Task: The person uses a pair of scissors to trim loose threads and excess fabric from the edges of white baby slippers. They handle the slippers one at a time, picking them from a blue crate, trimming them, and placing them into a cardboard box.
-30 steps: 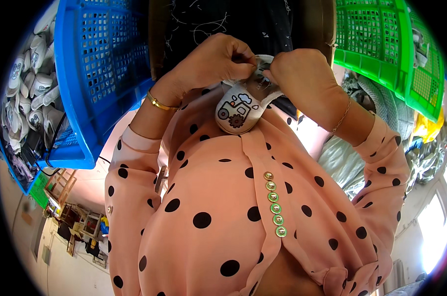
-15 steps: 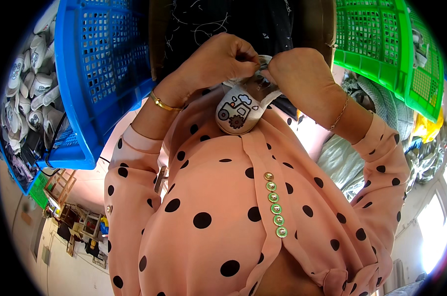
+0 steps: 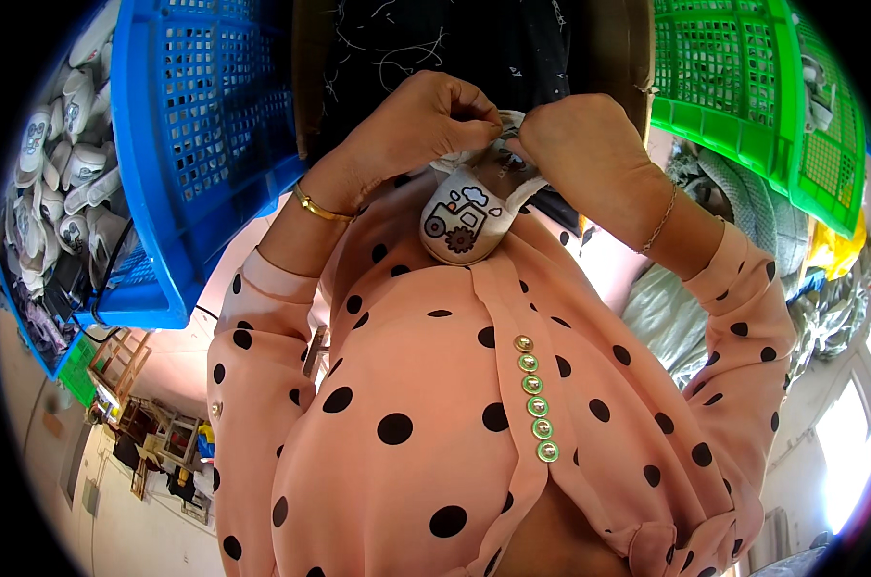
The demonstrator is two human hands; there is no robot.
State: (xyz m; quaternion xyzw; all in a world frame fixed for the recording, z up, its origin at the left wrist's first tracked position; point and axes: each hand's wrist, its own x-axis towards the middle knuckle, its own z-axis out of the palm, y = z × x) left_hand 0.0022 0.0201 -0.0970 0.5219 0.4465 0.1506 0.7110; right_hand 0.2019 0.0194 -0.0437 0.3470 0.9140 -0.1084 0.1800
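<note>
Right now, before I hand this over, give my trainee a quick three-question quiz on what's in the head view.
1. True or false: both hands grip the small shoe at its upper edge.
2. Which crate sits on the person's left? A) the green crate B) the blue crate C) a red crate
3. Fill in: the left hand has a gold ___ at its wrist.

Key:
1. True: the left hand and the right hand pinch the white baby shoe with a tractor picture at its top.
2. B: blue is left, green is right.
3. Bangle; the right wrist wears a thin chain.
</note>
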